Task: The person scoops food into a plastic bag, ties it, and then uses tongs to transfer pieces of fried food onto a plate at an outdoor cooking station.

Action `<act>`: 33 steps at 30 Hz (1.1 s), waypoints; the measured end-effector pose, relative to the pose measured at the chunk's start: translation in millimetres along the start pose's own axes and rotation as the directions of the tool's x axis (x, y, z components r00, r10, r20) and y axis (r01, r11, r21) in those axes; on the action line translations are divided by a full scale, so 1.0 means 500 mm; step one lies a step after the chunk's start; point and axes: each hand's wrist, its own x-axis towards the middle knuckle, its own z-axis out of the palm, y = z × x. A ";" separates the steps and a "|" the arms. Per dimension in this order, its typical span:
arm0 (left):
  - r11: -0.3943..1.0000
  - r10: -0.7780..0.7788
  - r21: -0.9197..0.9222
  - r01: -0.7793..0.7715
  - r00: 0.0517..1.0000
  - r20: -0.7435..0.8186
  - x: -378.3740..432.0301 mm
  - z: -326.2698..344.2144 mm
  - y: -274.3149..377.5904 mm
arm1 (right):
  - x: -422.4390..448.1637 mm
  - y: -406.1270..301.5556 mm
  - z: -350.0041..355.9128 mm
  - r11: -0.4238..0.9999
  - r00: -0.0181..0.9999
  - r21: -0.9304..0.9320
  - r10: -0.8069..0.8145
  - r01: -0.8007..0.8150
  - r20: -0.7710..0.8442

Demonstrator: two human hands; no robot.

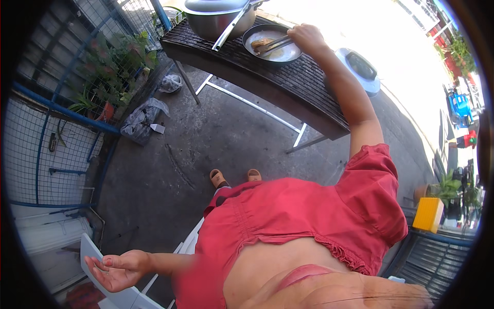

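My right hand (308, 38) grips a pair of metal tongs (278, 41) over a round frying pan (290, 54). At the far end of the tongs, a browned piece of food (262, 43) lies in the pan, touching their tips. Whether the tips are clamped on it cannot be made out. The pan rests on the slatted top of a long dark metal grill (278, 80). Far from the grill, at the lower left, my left hand (122, 269) is held palm up with bent, parted fingers and nothing in it. A white plastic chair (92, 255) is beside that hand.
A large lidded metal pot (220, 25) stands left of the pan, with a metal tube (231, 29) across its front. Past my right forearm is a pale lid-like object (361, 71). Plastic bags (142, 119) lie by the blue mesh fence (58, 104). Grill legs (187, 83) reach the concrete floor.
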 end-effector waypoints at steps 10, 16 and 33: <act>1.000 -0.017 -0.010 0.017 1.000 -0.011 -0.009 -0.005 0.003 | -0.044 0.038 -0.053 0.982 0.988 0.121 0.152 -0.147 -0.027; 0.999 -0.034 0.005 0.034 0.999 0.012 0.001 0.005 0.008 | -0.044 0.026 -0.020 0.934 0.969 0.256 0.238 -0.249 0.071; 0.563 -0.691 0.644 0.519 -0.132 0.711 -0.065 -0.171 0.020 | -0.200 -0.320 0.040 -0.989 0.984 0.086 -0.128 -0.118 -0.125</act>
